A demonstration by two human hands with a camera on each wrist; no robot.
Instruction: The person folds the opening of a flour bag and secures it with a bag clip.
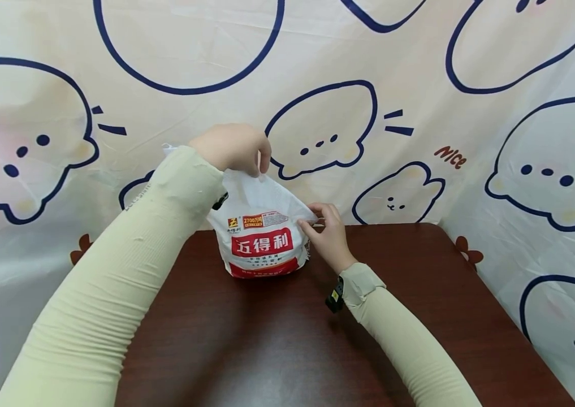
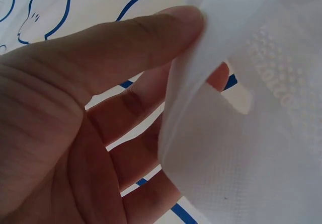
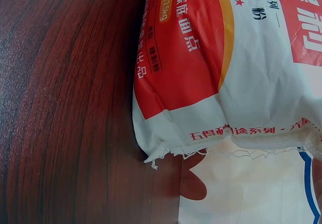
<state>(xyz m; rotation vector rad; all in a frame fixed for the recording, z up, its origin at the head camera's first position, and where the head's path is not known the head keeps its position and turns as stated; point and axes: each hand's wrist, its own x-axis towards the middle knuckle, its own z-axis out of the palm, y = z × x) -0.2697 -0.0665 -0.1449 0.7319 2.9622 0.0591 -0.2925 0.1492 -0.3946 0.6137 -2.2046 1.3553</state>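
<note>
The flour bag [image 1: 262, 240] stands upright near the far edge of the dark wooden table [image 1: 277, 339], close against the cartoon-printed cloth backdrop [image 1: 419, 85], its red label facing the person. The left hand [image 1: 233, 148] is raised above the bag and pinches the loose white top flap between thumb and fingers; the left wrist view shows the woven fabric [image 2: 236, 148] folded over the fingertips, the thumb [image 2: 126, 38] lying along its upper edge. The right hand [image 1: 325, 232] sits lower at the bag's right side, its fingers pinching the pointed corner of the same flap. The right wrist view shows only the bag's lower seam [image 3: 201, 151], frayed with loose threads, resting flat on the table. To my eye the step in hand is working the top of the bag, and doing it well means keeping the bag's base planted as it is, drawing the two pinched parts evenly so the top does not twist, and keeping the pull gentle, since a sharp tug could tip the bag toward the backdrop or spill its contents.
</note>
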